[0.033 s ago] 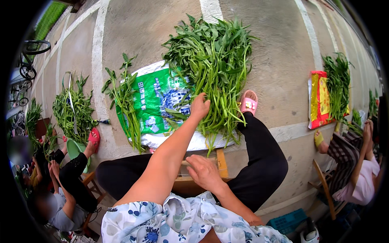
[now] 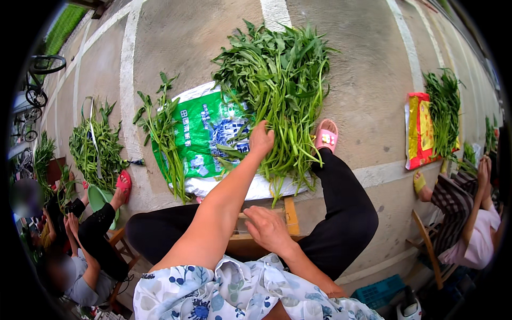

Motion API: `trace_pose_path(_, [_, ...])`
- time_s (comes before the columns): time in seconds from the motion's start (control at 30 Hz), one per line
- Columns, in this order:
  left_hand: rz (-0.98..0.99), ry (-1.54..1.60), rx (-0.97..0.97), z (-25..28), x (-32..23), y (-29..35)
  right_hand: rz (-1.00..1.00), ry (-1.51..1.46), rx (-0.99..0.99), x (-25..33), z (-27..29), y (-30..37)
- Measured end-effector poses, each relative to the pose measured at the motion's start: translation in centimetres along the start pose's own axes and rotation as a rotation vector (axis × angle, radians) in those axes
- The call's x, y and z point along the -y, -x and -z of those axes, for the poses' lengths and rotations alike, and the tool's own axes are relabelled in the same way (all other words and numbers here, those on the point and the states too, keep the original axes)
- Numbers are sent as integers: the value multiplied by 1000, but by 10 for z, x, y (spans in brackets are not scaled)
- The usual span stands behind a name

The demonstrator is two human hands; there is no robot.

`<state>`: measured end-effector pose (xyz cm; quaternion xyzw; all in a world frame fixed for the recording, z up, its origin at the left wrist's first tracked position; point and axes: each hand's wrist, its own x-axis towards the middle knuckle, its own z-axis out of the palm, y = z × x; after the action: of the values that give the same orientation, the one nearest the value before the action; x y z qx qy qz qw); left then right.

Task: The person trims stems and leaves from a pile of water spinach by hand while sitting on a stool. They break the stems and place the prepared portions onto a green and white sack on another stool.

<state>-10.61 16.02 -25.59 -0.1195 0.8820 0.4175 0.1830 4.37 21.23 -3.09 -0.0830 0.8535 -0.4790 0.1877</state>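
A large heap of leafy green water spinach (image 2: 277,96) lies before me, its stems pointing toward me. My left hand (image 2: 261,140) reaches into the left side of the heap, fingers closed at some stems, their tips partly hidden. My right hand (image 2: 269,228) is near my lap, over a wooden frame (image 2: 292,216) between my knees. Its fingers are bent and closed, and what they hold, if anything, is hidden. Under the heap is a green and white plastic sack (image 2: 194,133). A smaller bunch of water spinach (image 2: 169,144) lies along the sack's left edge.
My foot in a pink slipper (image 2: 326,137) is right of the heap. At left, a person in a red slipper (image 2: 124,185) sits by another pile of greens (image 2: 96,144) and a green basin (image 2: 100,204). At right, another person sits near a red-yellow sack (image 2: 420,130) with greens.
Almost nothing differs. The view has shifted very slightly, and both hands keep their places.
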Motion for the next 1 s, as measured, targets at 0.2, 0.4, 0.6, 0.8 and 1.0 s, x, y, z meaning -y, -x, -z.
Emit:
trace_pose_path(0.2, [-44,-222,-132,0,41,-40,-29,-85,-1,1,14,4])
trace_pose_path(0.4, [32,-221,159,0,7,-22,-61,-158,-33,-4,19,6])
trace_pose_path(0.6, [-47,-112,42,25,2,0,0,-187,-11,2,16,9])
trace_pose_path(0.8, [161,159,296,79,-7,26,70,-92,-99,5,11,12])
trace_pose_path(1.0, [162,186,287,126,-35,43,55,78,-32,-4,-5,14])
